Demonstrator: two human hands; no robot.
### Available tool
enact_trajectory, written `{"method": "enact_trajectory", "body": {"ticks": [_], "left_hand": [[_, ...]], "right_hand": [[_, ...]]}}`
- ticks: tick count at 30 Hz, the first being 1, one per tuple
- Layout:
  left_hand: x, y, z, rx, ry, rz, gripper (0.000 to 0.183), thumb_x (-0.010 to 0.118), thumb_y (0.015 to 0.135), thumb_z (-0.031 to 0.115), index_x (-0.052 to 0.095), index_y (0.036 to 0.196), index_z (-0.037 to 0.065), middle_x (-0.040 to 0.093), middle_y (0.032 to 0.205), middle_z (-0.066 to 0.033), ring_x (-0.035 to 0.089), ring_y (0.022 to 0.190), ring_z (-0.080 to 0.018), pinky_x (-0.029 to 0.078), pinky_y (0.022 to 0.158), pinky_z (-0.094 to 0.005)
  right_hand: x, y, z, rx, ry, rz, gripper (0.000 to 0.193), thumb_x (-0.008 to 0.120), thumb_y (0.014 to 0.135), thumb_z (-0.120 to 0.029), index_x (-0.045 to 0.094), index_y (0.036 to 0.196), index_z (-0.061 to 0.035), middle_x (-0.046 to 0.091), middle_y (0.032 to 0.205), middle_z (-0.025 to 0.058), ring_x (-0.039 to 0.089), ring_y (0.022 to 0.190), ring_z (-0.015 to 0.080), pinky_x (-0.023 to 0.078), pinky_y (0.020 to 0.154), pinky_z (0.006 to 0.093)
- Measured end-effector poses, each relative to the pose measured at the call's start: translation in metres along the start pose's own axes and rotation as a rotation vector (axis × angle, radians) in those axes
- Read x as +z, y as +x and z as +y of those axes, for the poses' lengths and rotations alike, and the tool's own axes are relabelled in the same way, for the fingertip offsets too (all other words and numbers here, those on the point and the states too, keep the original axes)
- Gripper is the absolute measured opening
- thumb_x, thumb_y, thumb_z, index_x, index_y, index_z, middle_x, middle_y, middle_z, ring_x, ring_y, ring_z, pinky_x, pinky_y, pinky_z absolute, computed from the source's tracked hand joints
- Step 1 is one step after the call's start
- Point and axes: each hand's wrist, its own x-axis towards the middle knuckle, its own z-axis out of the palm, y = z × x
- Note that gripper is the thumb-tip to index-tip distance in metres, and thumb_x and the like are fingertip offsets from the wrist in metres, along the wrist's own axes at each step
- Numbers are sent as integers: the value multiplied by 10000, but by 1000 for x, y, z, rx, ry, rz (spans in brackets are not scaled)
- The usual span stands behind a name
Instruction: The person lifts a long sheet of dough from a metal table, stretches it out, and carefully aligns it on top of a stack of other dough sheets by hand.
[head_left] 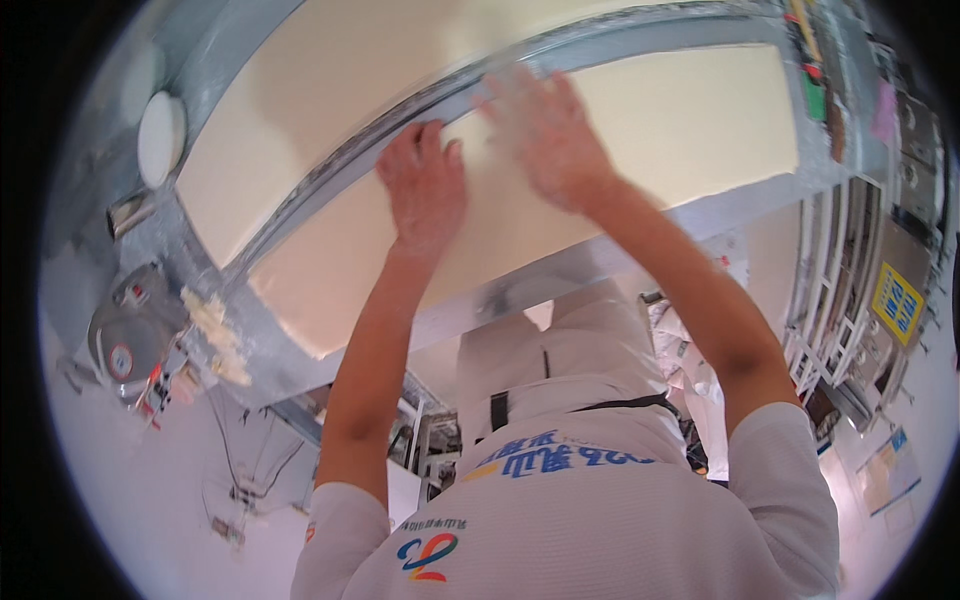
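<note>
Flattening the pale dough sheet (pixel 640 120) on the steel desk (pixel 520 285), left hand (pixel 425 190) and right hand (pixel 545 130) pressing, fingers spread apart; smoothing outward looks next.

Round white lid (pixel 161 138) at left, dough scraps (pixel 215 335) on the metal table edge, yellow sign (pixel 897 302) at right

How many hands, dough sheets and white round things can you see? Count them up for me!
Hands: 2, the left hand and the right hand, both flat on dough
Cream dough sheets: 2, the near sheet and the far sheet
White round lid: 1
Total: 5
</note>
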Motion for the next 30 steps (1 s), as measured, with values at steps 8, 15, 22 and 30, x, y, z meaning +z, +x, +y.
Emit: {"method": "enact_trajectory", "body": {"ticks": [8,15,22,30], "left_hand": [[-13,-29,10,55,49,-30,726,622,1084,324,346,1691,37,379,1687,-225,314,1584,-452,164,1311,-645],[-16,-61,45,239,79,-371,796,499,1106,448,287,1690,-51,250,1787,-206,174,1657,-465,80,1319,-682],[-23,-76,55,275,60,-485,838,524,1081,459,283,1685,-68,218,1794,-227,147,1659,-485,60,1327,-676],[-37,-97,41,214,32,-545,815,534,1082,411,262,1704,-40,200,1796,-239,138,1671,-449,48,1338,-656]], "right_hand": [[-18,-32,-16,106,99,-92,665,645,1049,-438,486,1635,-167,403,1735,82,304,1630,333,219,1337,584],[-38,-73,8,189,77,-244,683,612,1072,-451,447,1662,-150,367,1758,87,261,1651,345,179,1346,593],[-63,-133,92,628,-187,26,711,549,1104,-437,350,1720,-144,296,1792,136,229,1654,431,162,1347,603],[-74,-137,173,653,-298,-28,703,540,1118,-395,326,1722,-107,299,1790,157,233,1667,361,134,1354,583]]}}
